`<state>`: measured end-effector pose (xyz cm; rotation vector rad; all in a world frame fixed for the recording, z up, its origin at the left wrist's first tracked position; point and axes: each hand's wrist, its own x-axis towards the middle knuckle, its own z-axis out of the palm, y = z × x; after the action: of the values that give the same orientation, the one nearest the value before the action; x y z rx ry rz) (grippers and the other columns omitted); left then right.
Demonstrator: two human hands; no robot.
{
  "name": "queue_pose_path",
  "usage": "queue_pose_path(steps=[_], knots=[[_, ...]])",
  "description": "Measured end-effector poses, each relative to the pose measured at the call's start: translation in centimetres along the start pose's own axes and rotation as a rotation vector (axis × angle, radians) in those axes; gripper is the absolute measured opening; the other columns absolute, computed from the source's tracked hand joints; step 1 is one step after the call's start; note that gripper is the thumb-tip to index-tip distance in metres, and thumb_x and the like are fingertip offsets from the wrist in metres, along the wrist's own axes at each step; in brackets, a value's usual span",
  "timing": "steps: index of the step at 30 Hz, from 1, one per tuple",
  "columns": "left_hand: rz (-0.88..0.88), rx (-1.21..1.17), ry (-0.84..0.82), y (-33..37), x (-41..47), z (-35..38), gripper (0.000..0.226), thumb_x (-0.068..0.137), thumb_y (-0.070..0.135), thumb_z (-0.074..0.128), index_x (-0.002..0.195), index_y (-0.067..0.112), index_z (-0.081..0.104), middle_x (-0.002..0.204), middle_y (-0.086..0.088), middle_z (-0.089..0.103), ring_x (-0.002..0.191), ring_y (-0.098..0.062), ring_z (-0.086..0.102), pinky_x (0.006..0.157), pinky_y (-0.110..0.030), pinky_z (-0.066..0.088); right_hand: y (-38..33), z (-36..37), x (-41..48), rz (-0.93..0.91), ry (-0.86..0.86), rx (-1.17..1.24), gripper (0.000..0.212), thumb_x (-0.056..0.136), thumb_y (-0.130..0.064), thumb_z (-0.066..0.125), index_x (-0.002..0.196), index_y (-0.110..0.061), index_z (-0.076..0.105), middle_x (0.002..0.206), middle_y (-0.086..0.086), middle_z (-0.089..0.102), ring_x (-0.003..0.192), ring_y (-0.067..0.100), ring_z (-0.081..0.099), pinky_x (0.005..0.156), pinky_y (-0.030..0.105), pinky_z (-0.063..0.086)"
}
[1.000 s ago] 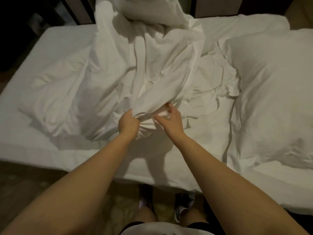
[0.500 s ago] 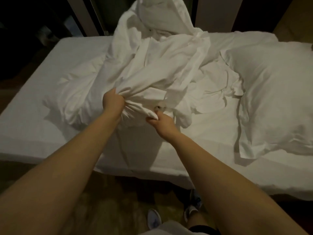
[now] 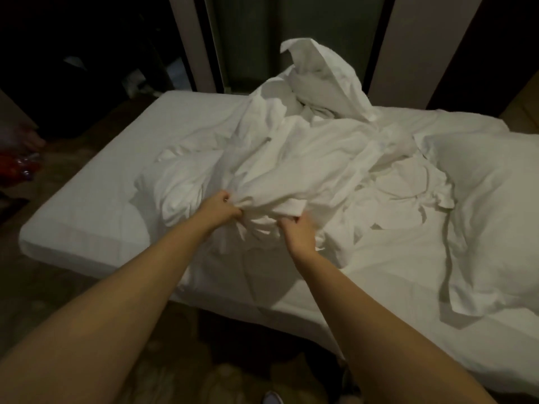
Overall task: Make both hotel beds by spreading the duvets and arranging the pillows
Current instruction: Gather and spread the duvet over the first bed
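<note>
A crumpled white duvet (image 3: 306,158) lies heaped across the middle of a single bed (image 3: 87,217), seen from above by the person standing at its near long side. The heap rises to a loose peak at the far edge of the bed and spills toward the near edge in deep folds. Both bare forearms reach in from the bottom of the view. The left hand (image 3: 220,209) is closed tight around a bunched handful of the duvet's cloth, knuckles up. Just beside it, the right hand (image 3: 297,233) has its fingers curled into a fold of the same cloth, gripping it from below, with the back of the hand toward the camera. The gathered cloth is stretched between the two hands. To the right, a white pillow (image 3: 490,205) lies flat on the fitted sheet, its near corner by the bed's edge, with the duvet's wrinkled margin touching its left side. The left part of the mattress shows bare white sheet. Behind the bed stand pale upright panels (image 3: 408,48) with dark gaps between them. The floor (image 3: 43,287) is dim and brownish. At the far left edge lies a red wrapper or bag (image 3: 17,167), too blurred for any print to be read. The toe of a light shoe (image 3: 272,398) shows at the bottom edge.
</note>
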<state>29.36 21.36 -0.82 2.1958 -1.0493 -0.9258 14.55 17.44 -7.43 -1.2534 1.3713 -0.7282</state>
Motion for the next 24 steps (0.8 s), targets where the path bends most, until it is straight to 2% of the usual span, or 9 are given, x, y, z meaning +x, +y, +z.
queue_pose_path(steps=[2,4,6,8,13,19,21,23,24], knots=[[0.031,0.025,-0.122,0.7,0.4,1.6,0.046,0.080,0.021,0.071,0.120,0.014,0.050,0.102,-0.006,0.052,0.093,-0.021,0.051,0.076,-0.027,0.039,1.8,-0.5,2.6,0.090,0.122,0.097,0.075,0.053,-0.051,0.050,0.114,-0.009,0.060,0.106,0.013,0.067,0.099,0.035,0.062,0.088,0.047,0.051],[0.070,0.055,-0.140,1.8,1.4,3.1,0.051,0.087,0.024,0.064,0.133,0.018,0.043,0.118,-0.007,0.051,0.098,-0.020,0.051,0.082,-0.028,0.039,1.6,-2.1,3.2,0.158,0.229,0.142,0.069,0.057,-0.044,0.047,0.111,-0.003,0.059,0.108,0.018,0.065,0.100,0.038,0.062,0.088,0.047,0.051],[0.105,0.089,-0.120,3.3,2.8,4.6,0.054,0.088,0.026,0.061,0.137,0.019,0.039,0.124,-0.007,0.050,0.100,-0.019,0.050,0.083,-0.028,0.039,0.3,-4.1,2.3,0.169,0.335,0.133,0.066,0.071,-0.035,0.051,0.131,-0.007,0.048,0.132,0.015,0.053,0.120,0.036,0.051,0.101,0.047,0.044],[0.131,0.116,-0.110,5.1,4.3,6.3,0.055,0.089,0.026,0.060,0.138,0.018,0.038,0.127,-0.007,0.050,0.100,-0.020,0.051,0.082,-0.028,0.039,0.0,-6.2,3.1,0.147,0.404,0.122,0.065,0.087,-0.026,0.054,0.147,-0.015,0.030,0.150,0.010,0.032,0.134,0.031,0.036,0.110,0.046,0.033],[0.206,0.193,-0.075,10.0,8.6,10.9,0.064,0.087,0.032,0.060,0.143,0.020,0.031,0.136,-0.009,0.044,0.111,-0.023,0.051,0.082,-0.027,0.038,-0.6,-11.6,9.8,0.173,0.478,0.067,0.070,0.092,-0.031,0.056,0.151,-0.021,0.019,0.155,0.006,0.020,0.137,0.034,0.030,0.109,0.047,0.030],[0.267,0.196,-0.073,15.4,13.8,16.1,0.077,0.086,0.039,0.063,0.149,0.023,0.020,0.146,-0.010,0.032,0.128,-0.027,0.043,0.092,-0.028,0.036,2.9,-16.2,18.5,0.460,0.310,0.033,0.104,0.078,-0.052,0.069,0.153,-0.026,0.003,0.158,0.009,0.011,0.138,0.043,0.026,0.108,0.054,0.032],[0.258,0.187,-0.095,16.0,15.0,17.6,0.082,0.085,0.041,0.064,0.150,0.025,0.016,0.149,-0.010,0.026,0.132,-0.027,0.038,0.099,-0.031,0.035,4.6,-16.3,19.9,0.587,0.183,0.153,0.117,0.070,-0.059,0.075,0.153,-0.024,0.000,0.156,0.012,0.018,0.138,0.039,0.030,0.108,0.052,0.034],[0.217,0.209,-0.118,16.3,16.0,19.2,0.090,0.082,0.046,0.066,0.150,0.027,0.011,0.150,-0.010,0.023,0.135,-0.027,0.035,0.105,-0.035,0.033,5.1,-15.6,20.3,0.636,-0.125,0.464,0.107,0.070,-0.055,0.077,0.152,-0.015,0.021,0.144,0.014,0.045,0.128,0.032,0.049,0.103,0.045,0.043],[0.185,0.241,-0.127,16.5,16.3,19.9,0.094,0.080,0.049,0.066,0.151,0.028,0.008,0.151,-0.011,0.022,0.135,-0.028,0.033,0.106,-0.036,0.032,4.5,-14.9,20.5,0.592,-0.204,0.532,0.087,0.077,-0.048,0.075,0.145,-0.009,0.037,0.132,0.014,0.058,0.119,0.029,0.057,0.100,0.043,0.046]])
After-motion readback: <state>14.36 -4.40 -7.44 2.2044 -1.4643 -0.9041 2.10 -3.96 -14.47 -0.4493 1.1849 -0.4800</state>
